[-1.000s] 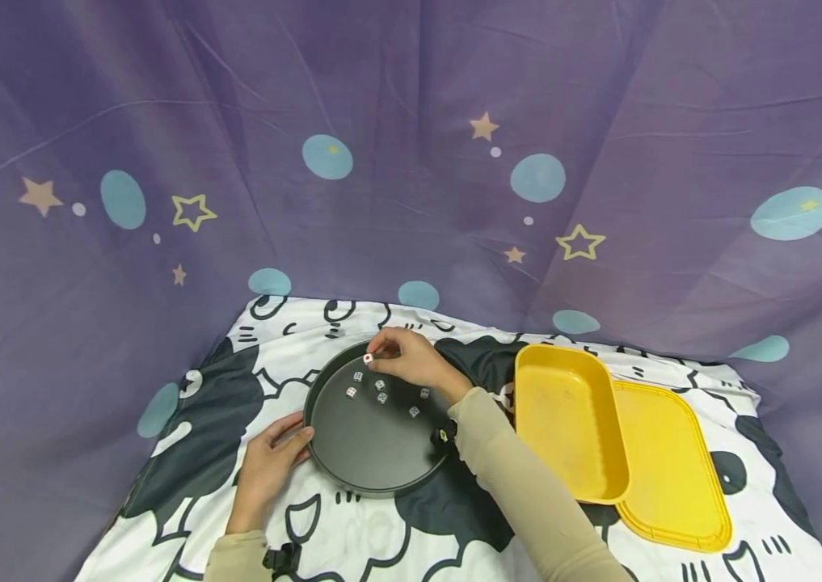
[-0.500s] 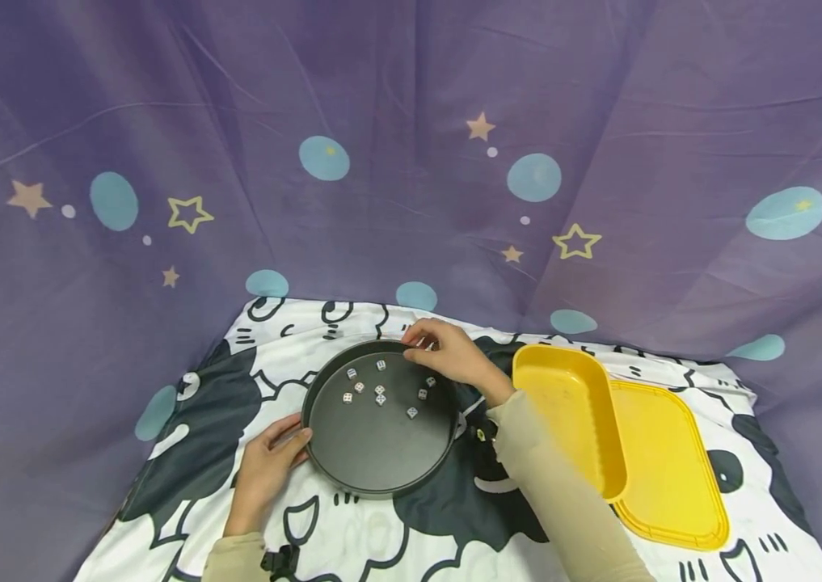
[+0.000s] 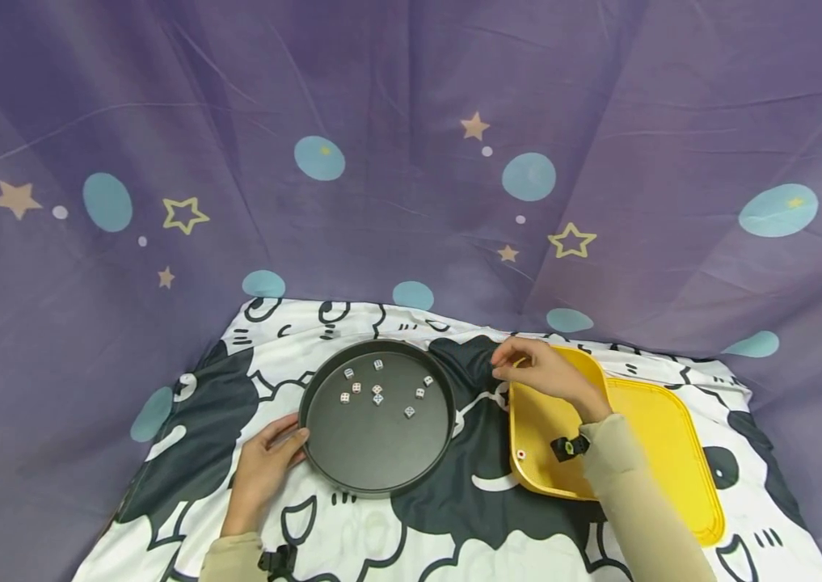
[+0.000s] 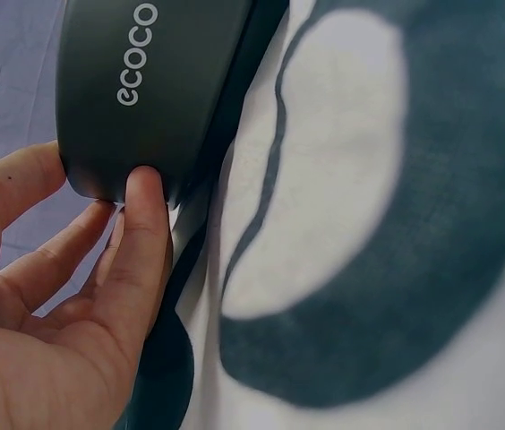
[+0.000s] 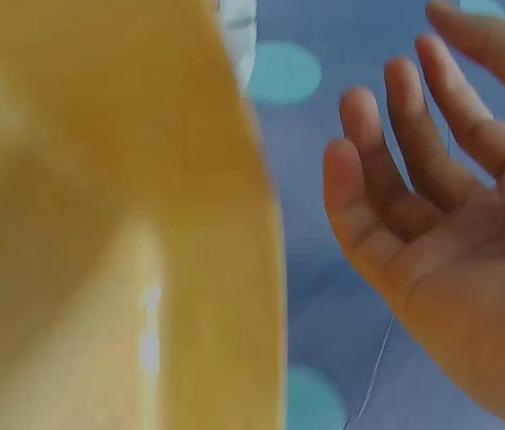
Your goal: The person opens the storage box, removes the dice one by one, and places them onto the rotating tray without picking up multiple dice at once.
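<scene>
A round black tray (image 3: 381,465) with a low wall holds several white dice (image 3: 377,390), spread over its far half. My left hand (image 3: 265,461) is at the tray's left side. In the left wrist view, the thumb (image 4: 145,193) and fingertips of that hand touch the outer wall, which bears the word "ecoco". My right hand (image 3: 545,372) hovers above the far left part of a yellow bin (image 3: 541,477), with loosely bent fingers that hold nothing. One die with a red spot (image 3: 521,454) lies inside the bin, near its front left corner. The right wrist view shows the spread fingers (image 5: 360,116).
A yellow lid (image 3: 680,469) lies flat just right of the bin, partly hidden by the right sleeve. Underneath is a black-and-white patterned cloth (image 3: 352,533). Behind everything hangs a purple curtain (image 3: 381,226).
The right hand has swung from the tray's far side to over the yellow bin. The red-spotted die it pinched is now in the bin. The left hand stays put.
</scene>
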### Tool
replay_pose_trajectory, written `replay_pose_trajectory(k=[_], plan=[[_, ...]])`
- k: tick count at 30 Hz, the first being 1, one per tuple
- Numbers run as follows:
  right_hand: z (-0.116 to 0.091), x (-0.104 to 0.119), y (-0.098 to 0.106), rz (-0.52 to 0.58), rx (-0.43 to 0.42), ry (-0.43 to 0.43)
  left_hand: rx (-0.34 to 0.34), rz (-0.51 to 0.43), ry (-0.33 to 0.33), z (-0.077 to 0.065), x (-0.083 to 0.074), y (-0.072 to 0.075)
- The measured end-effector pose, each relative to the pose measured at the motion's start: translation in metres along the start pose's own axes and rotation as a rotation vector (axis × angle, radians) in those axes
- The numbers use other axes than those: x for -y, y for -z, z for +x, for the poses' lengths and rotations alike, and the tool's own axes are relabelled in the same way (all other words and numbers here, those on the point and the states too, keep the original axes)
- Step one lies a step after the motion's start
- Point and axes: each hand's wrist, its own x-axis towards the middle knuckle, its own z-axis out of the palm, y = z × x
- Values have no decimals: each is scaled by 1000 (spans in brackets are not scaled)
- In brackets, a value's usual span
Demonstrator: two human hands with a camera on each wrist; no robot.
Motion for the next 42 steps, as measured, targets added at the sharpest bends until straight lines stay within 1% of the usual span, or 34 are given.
replay_pose_trajectory(k=[4, 7, 10, 13, 15, 17, 21, 25, 29, 32, 36, 40, 42], plan=[[-23, -20, 15, 11, 76, -29, 1, -1, -2, 0, 1, -1], [-35, -35, 23, 42, 176, -61, 6, -7, -5, 1, 1, -1], [-41, -49, 24, 90, 308, -74, 6, -15, -7, 1, 1, -1], [-43, -60, 22, 140, 437, -83, 3, -6, -7, 1, 1, -1], [-44, -65, 19, 136, 495, -100, 3, -4, -6, 1, 1, -1], [-45, -67, 16, 121, 527, -135, 9, -3, -4, 1, 0, -1], [-45, -67, 10, -6, 534, -192, 9, -5, -3, 2, 0, -1], [-45, -65, 5, -112, 526, -220, -4, 14, -5, 2, -1, 0], [-44, -65, 0, -144, 533, -228, -11, 39, -5, 2, -1, 1], [-44, -66, -4, -168, 534, -213, -15, 57, -8, 2, -2, 2], [-46, -65, -10, -211, 510, -203, -12, 76, -3, 3, -3, 3], [-48, -63, -12, -247, 478, -197, -2, 68, 0, 3, -4, 2], [-49, -63, -10, -248, 471, -198, 4, 57, -1, 4, -3, 0]])
